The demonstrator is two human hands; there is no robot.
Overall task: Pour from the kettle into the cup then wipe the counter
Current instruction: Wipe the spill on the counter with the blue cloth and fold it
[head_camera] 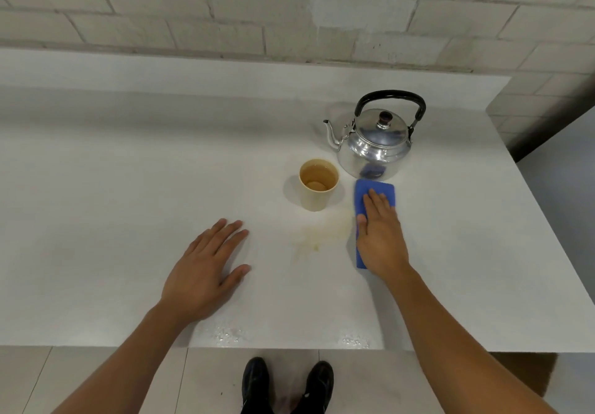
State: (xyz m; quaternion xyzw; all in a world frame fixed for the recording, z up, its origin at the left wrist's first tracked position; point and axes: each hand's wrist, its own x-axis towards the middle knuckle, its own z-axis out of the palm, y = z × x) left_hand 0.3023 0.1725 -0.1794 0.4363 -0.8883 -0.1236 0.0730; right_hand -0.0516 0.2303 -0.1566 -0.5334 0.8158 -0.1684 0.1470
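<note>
Two hands are on the white counter [112,188], each doing its own job. The right hand [381,236] lies flat with fingers together, pressing down on the blue cloth [375,189] rather than gripping it, which suits pushing the cloth sideways across the surface. The left hand [206,272] rests palm down, fingers spread and holding nothing, apparently as a brace. A faint brownish spill [322,233] sits just left of the cloth and in front of the cup [318,185], so the cloth looks placed for a sweep over it. The cup holds pale liquid, which suggests the pouring is done. The kettle [375,143] stands upright behind the cloth, lid on, spout pointing left, out of the wiping path. More wet patches [225,334] glint near the front edge.
</note>
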